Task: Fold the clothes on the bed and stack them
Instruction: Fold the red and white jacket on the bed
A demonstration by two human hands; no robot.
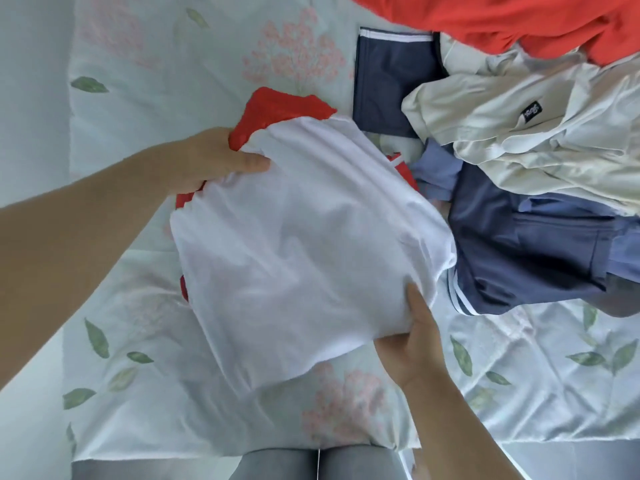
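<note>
A folded white garment (294, 244) is held above the bed, covering most of a folded red garment (277, 105) that peeks out at its far and left edges. My left hand (214, 161) grips the white garment's far left corner, thumb on top. My right hand (412, 344) grips its near right corner, thumb on top and fingers underneath. Unfolded clothes lie to the right: a cream garment (519, 119) with a black label, navy shorts (519, 251) with white stripes, a folded navy piece (388, 81) and a large red garment (502, 19).
The bed sheet (156, 64) is pale green with pink flowers and green leaves. Its left edge borders a pale wall or floor strip. My legs in grey (318, 462) stand against the bed's near edge.
</note>
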